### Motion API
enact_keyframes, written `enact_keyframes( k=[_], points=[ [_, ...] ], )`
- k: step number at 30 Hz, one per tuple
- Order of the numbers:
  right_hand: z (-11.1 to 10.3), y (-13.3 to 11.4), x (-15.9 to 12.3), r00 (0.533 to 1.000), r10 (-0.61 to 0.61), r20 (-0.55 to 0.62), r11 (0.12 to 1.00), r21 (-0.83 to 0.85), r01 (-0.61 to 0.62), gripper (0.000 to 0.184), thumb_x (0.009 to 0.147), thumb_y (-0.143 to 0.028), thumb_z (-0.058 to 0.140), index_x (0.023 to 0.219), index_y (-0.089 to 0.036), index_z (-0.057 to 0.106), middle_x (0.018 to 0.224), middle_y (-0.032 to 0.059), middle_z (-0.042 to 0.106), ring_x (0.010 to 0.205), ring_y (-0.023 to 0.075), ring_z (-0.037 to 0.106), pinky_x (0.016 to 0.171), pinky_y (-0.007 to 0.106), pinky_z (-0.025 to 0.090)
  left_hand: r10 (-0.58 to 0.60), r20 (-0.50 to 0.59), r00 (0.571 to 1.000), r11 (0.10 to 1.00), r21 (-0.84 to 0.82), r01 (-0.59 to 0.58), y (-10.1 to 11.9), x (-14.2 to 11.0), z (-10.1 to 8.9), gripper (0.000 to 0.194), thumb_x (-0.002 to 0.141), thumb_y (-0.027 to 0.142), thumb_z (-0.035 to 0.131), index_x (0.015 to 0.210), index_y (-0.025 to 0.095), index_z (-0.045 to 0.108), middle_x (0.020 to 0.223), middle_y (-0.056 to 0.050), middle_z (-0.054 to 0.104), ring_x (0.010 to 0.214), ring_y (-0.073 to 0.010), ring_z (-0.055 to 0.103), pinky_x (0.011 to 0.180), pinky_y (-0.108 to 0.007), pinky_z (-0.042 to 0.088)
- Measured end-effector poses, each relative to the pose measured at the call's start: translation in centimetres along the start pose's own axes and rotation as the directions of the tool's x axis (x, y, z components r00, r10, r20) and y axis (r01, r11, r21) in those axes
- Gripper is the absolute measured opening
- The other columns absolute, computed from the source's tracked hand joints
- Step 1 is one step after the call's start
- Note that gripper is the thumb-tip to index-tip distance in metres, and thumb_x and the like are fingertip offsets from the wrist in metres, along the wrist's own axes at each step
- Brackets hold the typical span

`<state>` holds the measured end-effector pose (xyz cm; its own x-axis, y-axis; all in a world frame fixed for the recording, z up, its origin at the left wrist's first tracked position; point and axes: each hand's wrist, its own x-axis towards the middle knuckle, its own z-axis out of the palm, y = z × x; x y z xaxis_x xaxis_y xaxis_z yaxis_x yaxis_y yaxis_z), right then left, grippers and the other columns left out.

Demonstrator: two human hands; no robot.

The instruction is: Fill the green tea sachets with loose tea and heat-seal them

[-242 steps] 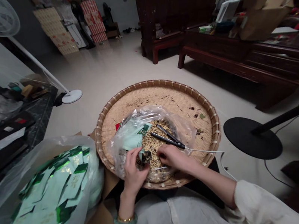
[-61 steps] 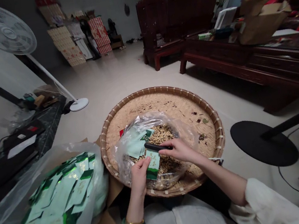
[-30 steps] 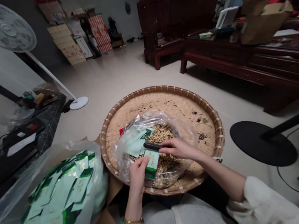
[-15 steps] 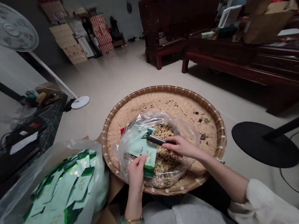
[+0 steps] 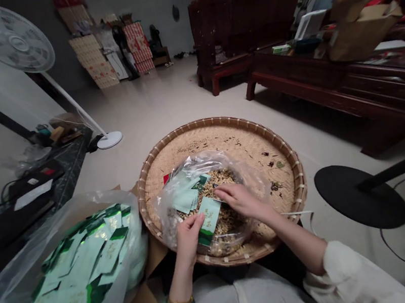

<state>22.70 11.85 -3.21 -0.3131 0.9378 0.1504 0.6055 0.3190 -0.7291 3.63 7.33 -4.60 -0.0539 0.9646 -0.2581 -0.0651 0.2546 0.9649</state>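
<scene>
Left hand point(image 5: 189, 236) pinching a pale green packet point(image 5: 210, 220) over dried leaves point(image 5: 217, 182) in a clear plastic bag point(image 5: 185, 167) on a bamboo tray point(image 5: 246, 137); right hand point(image 5: 242, 201) half-curled, a metal tip point(image 5: 216, 199) barely showing, hold unclear.

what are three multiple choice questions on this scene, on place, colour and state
1. Where is the plastic bag? A floor; B round woven tray; C wooden bench
2. What colour is the packet in the left hand? A pale and dark green; B red; C black
3. What is the right hand doing? A gripping the tray rim; B hanging down; C reaching over the loose dried mix

1 B: it lies within the rim.
2 A: dark green corner, pale face.
3 C: fingers curve above the mix.
</scene>
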Motion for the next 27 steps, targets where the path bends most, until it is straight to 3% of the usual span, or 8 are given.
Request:
enact_keyframes(
  k=[8,12,15,17,19,22,25,27],
  points=[
    [2.8,-1.8,0.7,0.994,-0.095,-0.055,0.978,0.181,0.103,0.035,0.087,-0.032,0.053,0.056,-0.017,0.048,0.053,-0.0041,0.045,0.053,0.009,0.041,0.052,0.021,0.028,0.009,0.12,0.993,0.997,0.077,-0.019,0.2,-0.4,0.0,0.031,0.065,0.042,0.072,0.073,0.013,0.076,0.063,-0.002,0.068,0.06,-0.0148,0.056,0.059,-0.025,0.043],
    [2.3,-1.1,1.1,0.993,0.088,0.083,0.877,0.467,-0.116,0.041,0.089,-0.049,0.043,0.064,-0.018,0.053,0.05,-0.0046,0.042,0.046,0.0098,0.039,0.044,0.021,0.029,-0.058,0.081,0.995,0.994,-0.092,0.066,0.1,-0.4,-0.3,0.033,0.058,0.041,0.079,0.073,0.012,0.075,0.067,-0.004,0.071,0.067,-0.0174,0.061,0.066,-0.027,0.048],
    [1.9,-0.2,1.7,0.955,0.242,0.174,0.762,0.576,-0.298,0.048,0.092,-0.055,0.029,0.088,-0.017,0.059,0.052,-0.0035,0.048,0.04,0.0119,0.042,0.038,0.022,0.031,-0.041,-0.153,0.987,0.895,-0.445,-0.032,1.3,-0.6,-1.4,0.039,0.06,0.045,0.079,0.086,0.016,0.074,0.082,-0.005,0.073,0.077,-0.019,0.066,0.071,-0.029,0.051],
    [2.0,0.2,2.1,0.946,0.278,0.166,0.793,0.516,-0.324,0.045,0.093,-0.052,0.03,0.093,-0.017,0.059,0.055,-0.0023,0.052,0.042,0.013,0.046,0.038,0.023,0.034,0.016,-0.405,0.914,0.75,-0.6,-0.279,2.6,-0.8,-2.4,0.044,0.069,0.056,0.068,0.099,0.024,0.07,0.095,-0.002,0.073,0.08,-0.0173,0.067,0.069,-0.027,0.053],
    [2.4,0.2,2.7,0.962,0.237,0.135,0.895,0.356,-0.27,0.038,0.094,-0.045,0.035,0.091,-0.017,0.061,0.061,0.0,0.057,0.05,0.0142,0.053,0.045,0.023,0.04,0.091,-0.547,0.832,0.655,-0.597,-0.464,3.9,-1.1,-3.1,0.056,0.073,0.069,0.053,0.105,0.025,0.068,0.104,-0.003,0.072,0.083,-0.0176,0.067,0.064,-0.025,0.053],
    [3.9,-0.9,3.8,0.986,0.109,0.127,0.994,-0.037,-0.105,0.028,0.092,-0.038,0.047,0.095,-0.017,0.065,0.086,0.0064,0.068,0.079,0.0173,0.063,0.068,0.025,0.046,0.158,-0.488,0.858,0.655,-0.599,-0.461,4.5,-1.5,-2.9,0.06,0.074,0.069,0.052,0.111,0.023,0.064,0.116,-0.008,0.067,0.095,-0.0218,0.067,0.071,-0.027,0.055],
    [6.1,-2.5,5.1,0.981,0.111,0.162,0.939,-0.339,-0.051,0.032,0.087,-0.042,0.055,0.102,-0.015,0.064,0.103,0.0129,0.066,0.094,0.0226,0.062,0.079,0.029,0.046,0.153,-0.395,0.906,0.709,-0.594,-0.379,3.7,-1.7,-2.0,0.05,0.074,0.056,0.064,0.11,0.022,0.064,0.112,-0.009,0.069,0.095,-0.0225,0.068,0.073,-0.028,0.055],
    [7.6,-3.2,5.8,0.979,0.132,0.158,0.917,-0.394,-0.06,0.034,0.082,-0.041,0.063,0.101,-0.013,0.064,0.105,0.0163,0.064,0.095,0.0261,0.062,0.077,0.031,0.047,0.151,-0.35,0.925,0.758,-0.56,-0.335,2.9,-1.6,-1.7,0.041,0.074,0.046,0.068,0.106,0.02,0.064,0.104,-0.01,0.071,0.092,-0.0226,0.069,0.073,-0.028,0.055]
  ],
)
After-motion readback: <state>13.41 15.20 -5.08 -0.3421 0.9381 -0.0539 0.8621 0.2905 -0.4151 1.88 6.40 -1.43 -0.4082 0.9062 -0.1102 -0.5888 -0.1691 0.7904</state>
